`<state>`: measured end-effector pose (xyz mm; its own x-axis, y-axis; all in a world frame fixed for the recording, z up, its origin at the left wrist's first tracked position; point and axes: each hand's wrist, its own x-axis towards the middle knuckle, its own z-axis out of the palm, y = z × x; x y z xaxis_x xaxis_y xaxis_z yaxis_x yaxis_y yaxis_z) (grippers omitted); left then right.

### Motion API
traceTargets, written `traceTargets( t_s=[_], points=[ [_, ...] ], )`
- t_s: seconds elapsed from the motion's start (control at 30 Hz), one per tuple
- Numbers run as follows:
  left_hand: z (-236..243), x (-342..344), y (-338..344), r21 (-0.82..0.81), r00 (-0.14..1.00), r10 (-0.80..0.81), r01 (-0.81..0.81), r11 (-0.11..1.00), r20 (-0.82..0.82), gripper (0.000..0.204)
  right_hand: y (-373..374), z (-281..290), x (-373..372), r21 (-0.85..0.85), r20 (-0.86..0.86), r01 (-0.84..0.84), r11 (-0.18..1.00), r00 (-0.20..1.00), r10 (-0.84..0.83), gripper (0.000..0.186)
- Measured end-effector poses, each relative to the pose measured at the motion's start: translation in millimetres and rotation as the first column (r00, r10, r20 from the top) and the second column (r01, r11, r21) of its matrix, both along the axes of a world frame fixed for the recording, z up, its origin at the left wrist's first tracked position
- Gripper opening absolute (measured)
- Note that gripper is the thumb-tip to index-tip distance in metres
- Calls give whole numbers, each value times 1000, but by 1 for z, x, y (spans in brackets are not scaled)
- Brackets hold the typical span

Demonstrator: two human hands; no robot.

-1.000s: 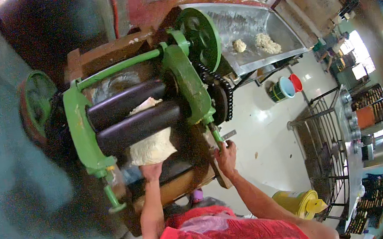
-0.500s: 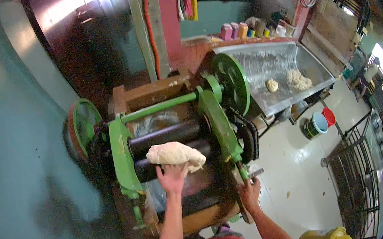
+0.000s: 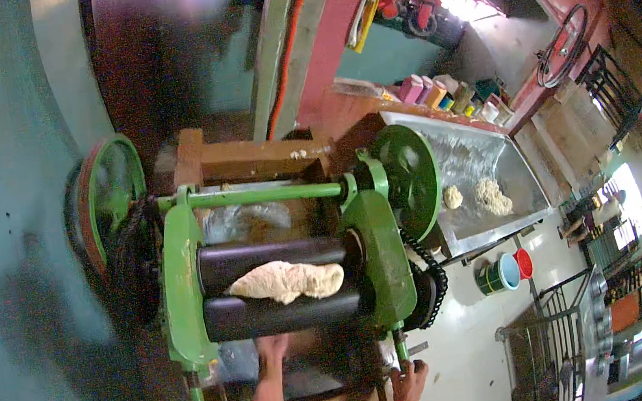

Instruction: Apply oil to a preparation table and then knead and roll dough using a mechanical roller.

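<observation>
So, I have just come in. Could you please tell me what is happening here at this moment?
A person is working with dough at a green-framed roller machine. A pale piece of dough lies across the two dark rollers, with neither hand on it. The left hand is at the near roller, its fingers partly hidden. The right hand appears to hold a green handle. Two more lumps sit in the metal trough beyond, to the right.

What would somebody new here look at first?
Probably the big green machine, with pale dough lying on its two dark rollers. The left hand, partly hidden, is just below them. Beyond the machine, at the right, a metal trough holds two more dough lumps.
</observation>
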<state>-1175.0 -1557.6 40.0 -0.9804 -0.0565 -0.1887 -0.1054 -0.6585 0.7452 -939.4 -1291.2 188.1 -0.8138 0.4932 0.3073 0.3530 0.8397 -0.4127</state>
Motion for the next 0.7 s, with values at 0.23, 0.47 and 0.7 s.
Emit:
traceTargets(
  t_s=[0.23, 0.47, 0.7],
  points=[
    [-97, -35, -1, 802, 968, 115, -249, 543, 223, 63, -7, 1, -10, 57, 58, -154, 986, 987, 151, 35],
    [-18, 66, -17, 810, 961, -276, 140, 570, 28, 62, 2, -3, 3, -128, -24, -85, 988, 996, 82, 36],
    [136, 105, -2, 247, 972, -194, 222, 943, -132, 58, 6, 5, 4, 69, -16, -171, 983, 985, 173, 37]
  ],
)
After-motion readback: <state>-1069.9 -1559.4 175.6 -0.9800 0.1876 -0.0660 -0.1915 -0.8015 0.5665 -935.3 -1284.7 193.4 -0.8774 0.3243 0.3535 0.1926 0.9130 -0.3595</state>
